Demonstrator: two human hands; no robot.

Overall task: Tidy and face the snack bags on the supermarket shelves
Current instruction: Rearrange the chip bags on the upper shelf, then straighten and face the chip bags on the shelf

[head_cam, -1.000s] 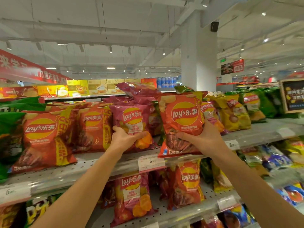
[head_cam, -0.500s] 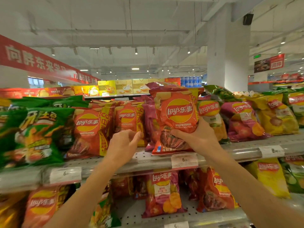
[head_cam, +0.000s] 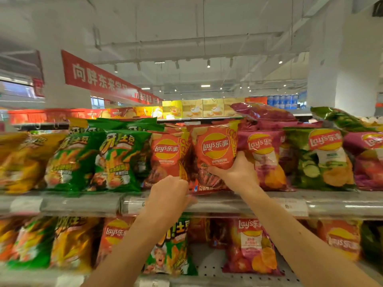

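Red chip bag (head_cam: 215, 154), upright at the front of the upper shelf (head_cam: 269, 206) beside a matching bag (head_cam: 165, 158): right hand (head_cam: 236, 172) fingers curled round its lower right edge, left hand (head_cam: 170, 195) fingers bunched at its lower left corner, grip unclear; likely light, puffy, slippery, crushable, so hold by the edges.

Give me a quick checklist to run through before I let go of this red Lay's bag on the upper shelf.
1. Right hand grips the held red bag: ok.
2. Held red bag's logo faces the aisle: ok.
3. Bag's bottom edge sits at the upper shelf front: ok, though how far it rests on the shelf cannot be told.
4. Bag lines up beside the other red bag to its left: ok, same flavour side by side.
5. Left hand is at the gap between the two red bags; whether it holds either: cannot tell.
6. Purple bag behind the right hand stays upright: ok.
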